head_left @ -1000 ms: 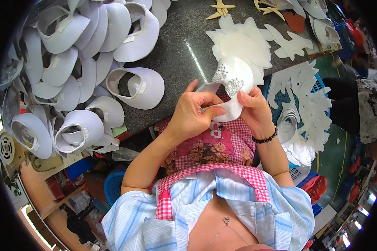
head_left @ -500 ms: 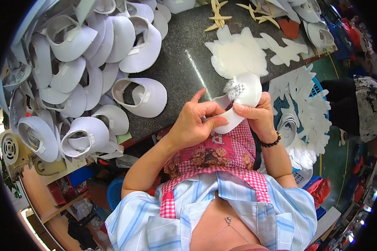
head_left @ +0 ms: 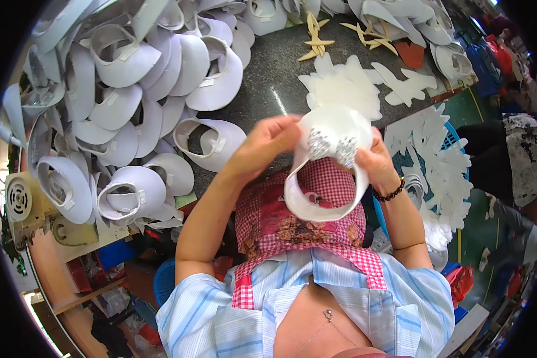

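Note:
Both hands hold a white sun visor above my lap, its band hanging as a closed loop toward me. Two silvery, glittering patches sit side by side where the brim meets the band. On the brim's left edge, my left hand is closed, its fingertips slightly blurred. My right hand pinches the visor's right side beside one glittering patch, thumb on top. Beyond the visor, a stack of thin white cut-out shapes lies on the dark speckled table.
White visors pile up across the table's left side, and more lie far right. Cream starfish-like pieces rest at the back. On the right, a blue basket holds white cut-outs. A beige machine part stands far left.
The visor has turned so its glittering patches and whole band loop now show. My left hand has moved from the band to the brim's left edge.

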The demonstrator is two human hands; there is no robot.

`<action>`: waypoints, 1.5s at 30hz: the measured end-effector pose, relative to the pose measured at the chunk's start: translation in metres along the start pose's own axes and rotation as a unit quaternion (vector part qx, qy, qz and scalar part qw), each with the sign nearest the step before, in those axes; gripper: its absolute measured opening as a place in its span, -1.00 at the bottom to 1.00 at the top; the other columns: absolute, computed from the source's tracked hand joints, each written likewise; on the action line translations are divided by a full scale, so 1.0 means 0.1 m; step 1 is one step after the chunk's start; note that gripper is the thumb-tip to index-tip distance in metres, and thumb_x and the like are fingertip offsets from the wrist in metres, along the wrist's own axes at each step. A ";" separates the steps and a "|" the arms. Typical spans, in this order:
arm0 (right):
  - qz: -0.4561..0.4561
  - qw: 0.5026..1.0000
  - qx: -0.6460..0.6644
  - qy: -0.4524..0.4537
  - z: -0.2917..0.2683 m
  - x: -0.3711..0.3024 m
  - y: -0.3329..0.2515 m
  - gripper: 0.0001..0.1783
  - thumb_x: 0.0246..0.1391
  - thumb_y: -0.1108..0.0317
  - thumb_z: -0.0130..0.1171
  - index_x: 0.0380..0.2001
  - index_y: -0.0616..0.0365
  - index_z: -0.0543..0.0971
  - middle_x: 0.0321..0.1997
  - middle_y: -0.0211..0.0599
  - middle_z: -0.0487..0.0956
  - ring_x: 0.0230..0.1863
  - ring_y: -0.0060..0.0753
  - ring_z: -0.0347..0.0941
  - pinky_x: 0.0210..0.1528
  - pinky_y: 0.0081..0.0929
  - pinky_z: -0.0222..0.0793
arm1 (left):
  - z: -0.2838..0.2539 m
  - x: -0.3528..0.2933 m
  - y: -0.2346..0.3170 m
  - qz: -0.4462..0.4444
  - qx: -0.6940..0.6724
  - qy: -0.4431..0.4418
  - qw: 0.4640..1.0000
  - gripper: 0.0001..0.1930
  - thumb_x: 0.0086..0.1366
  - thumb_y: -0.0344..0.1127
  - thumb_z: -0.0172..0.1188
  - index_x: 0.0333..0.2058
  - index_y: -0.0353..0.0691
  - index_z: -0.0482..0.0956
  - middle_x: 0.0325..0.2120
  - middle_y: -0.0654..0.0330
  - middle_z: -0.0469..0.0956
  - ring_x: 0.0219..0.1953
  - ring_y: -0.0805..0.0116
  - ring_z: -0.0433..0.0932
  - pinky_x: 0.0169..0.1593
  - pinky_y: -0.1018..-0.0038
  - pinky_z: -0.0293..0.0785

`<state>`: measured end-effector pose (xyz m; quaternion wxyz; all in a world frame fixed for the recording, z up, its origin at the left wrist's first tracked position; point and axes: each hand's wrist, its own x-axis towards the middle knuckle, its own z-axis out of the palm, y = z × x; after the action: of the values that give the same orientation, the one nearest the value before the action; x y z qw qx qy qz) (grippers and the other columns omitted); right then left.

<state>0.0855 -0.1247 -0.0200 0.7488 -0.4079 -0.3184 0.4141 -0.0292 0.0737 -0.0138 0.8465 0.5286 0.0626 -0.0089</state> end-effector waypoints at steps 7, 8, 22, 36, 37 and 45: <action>-0.186 0.785 -0.566 0.169 0.10 0.01 -0.16 -0.63 -0.14 0.24 0.37 -0.27 0.16 0.53 -0.38 -0.37 0.53 -0.26 -0.44 0.48 -0.08 -0.40 0.28 | 0.25 0.07 -0.25 0.090 -0.014 0.189 0.978 -0.69 0.33 -0.18 0.11 -0.20 -0.37 0.54 -0.36 0.06 0.62 -0.44 0.35 0.63 -0.35 0.48 0.61; -0.223 0.717 -0.657 0.072 0.34 -0.03 -0.25 -0.61 -0.15 0.17 0.38 -0.27 0.13 0.53 -0.39 -0.38 0.52 -0.26 -0.40 0.48 -0.01 -0.31 0.22 | 0.31 0.10 -0.27 0.073 -0.038 0.217 0.973 -0.69 0.33 -0.17 0.11 -0.20 -0.37 0.54 -0.35 0.05 0.61 -0.42 0.35 0.63 -0.36 0.47 0.61; -0.110 0.866 -0.486 -0.041 0.01 -0.04 -0.09 -0.88 -0.05 0.38 0.26 -0.53 0.15 0.53 -0.59 -0.36 0.39 -0.44 -0.34 0.38 0.13 -0.33 0.13 | 0.41 0.09 -0.33 0.008 -0.256 0.182 0.949 -0.62 0.30 -0.25 0.16 -0.05 -0.45 0.46 -0.23 0.12 0.57 -0.20 0.35 0.58 -0.10 0.46 0.53; -0.286 0.757 -0.563 0.169 0.16 -0.08 -0.19 -0.85 -0.09 0.39 0.28 -0.39 0.14 0.57 -0.44 -0.30 0.52 -0.32 -0.31 0.44 -0.20 -0.40 0.32 | 0.10 0.07 -0.31 0.001 -0.191 0.082 0.978 -0.77 0.18 -0.52 0.19 -0.16 -0.38 0.52 -0.24 0.04 0.60 -0.21 0.28 0.60 -0.07 0.34 0.56; -0.189 0.804 -0.502 0.257 0.12 -0.08 -0.36 -0.77 -0.07 0.39 0.26 -0.28 0.16 0.57 -0.35 -0.32 0.56 -0.23 -0.37 0.46 -0.16 -0.43 0.35 | 0.02 0.09 -0.21 -0.046 -0.206 0.014 0.977 -0.76 0.17 -0.53 0.19 -0.16 -0.38 0.52 -0.24 0.04 0.60 -0.21 0.28 0.61 -0.06 0.34 0.56; 0.015 0.985 -0.029 0.167 -0.27 0.00 -0.09 -0.68 0.18 0.26 0.16 -0.22 0.38 0.55 -0.38 -0.35 0.60 -0.49 -0.73 0.47 -0.45 -0.77 0.39 | 0.35 0.01 0.04 0.252 0.435 0.111 0.857 -0.54 0.06 -0.21 0.38 -0.07 -0.24 0.53 -0.12 0.09 0.58 -0.05 0.21 0.56 0.21 0.22 0.23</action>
<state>0.1108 -0.1371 -0.0246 0.7731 -0.4975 -0.1941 0.3423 -0.0240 0.0444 0.0051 0.4913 0.8381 0.0101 0.2371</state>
